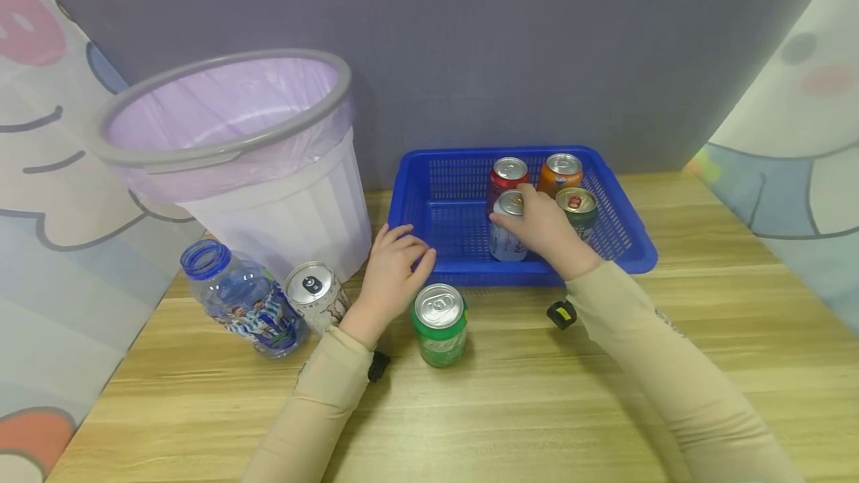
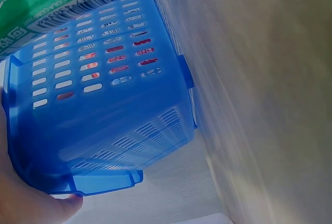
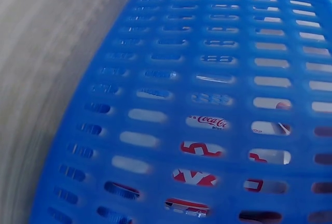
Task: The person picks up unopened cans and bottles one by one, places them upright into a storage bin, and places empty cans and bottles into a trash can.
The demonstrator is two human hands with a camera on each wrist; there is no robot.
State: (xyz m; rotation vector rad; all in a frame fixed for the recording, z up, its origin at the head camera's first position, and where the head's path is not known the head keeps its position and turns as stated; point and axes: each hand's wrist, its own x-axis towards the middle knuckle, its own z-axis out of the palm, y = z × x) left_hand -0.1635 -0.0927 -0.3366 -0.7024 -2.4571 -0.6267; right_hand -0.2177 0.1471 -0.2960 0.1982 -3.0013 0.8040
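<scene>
A blue plastic basket (image 1: 463, 274) sits toward the back of the table. Inside it, my right hand (image 1: 546, 229) grips a white soda can (image 1: 508, 246) near its top, thumb on one side and fingers on the other. Around that can stand a red can (image 1: 499, 182), an orange can (image 1: 560, 179) and a dark green can (image 1: 582, 223). My left hand (image 1: 391, 274) rests at the basket's front left corner, its fingers touching the rim; the left wrist view shows a fingertip (image 2: 72, 203) there. Just in front of the basket stands a green can (image 1: 441, 341), upright.
A white bin (image 1: 282, 222) lined with a purple bag stands at the back left. Before it are an open clear bottle (image 1: 251, 304) with a blue neck, leaning, and a white can (image 1: 318, 300) partly behind my left wrist. A grey wall (image 1: 537, 43) rises behind the basket.
</scene>
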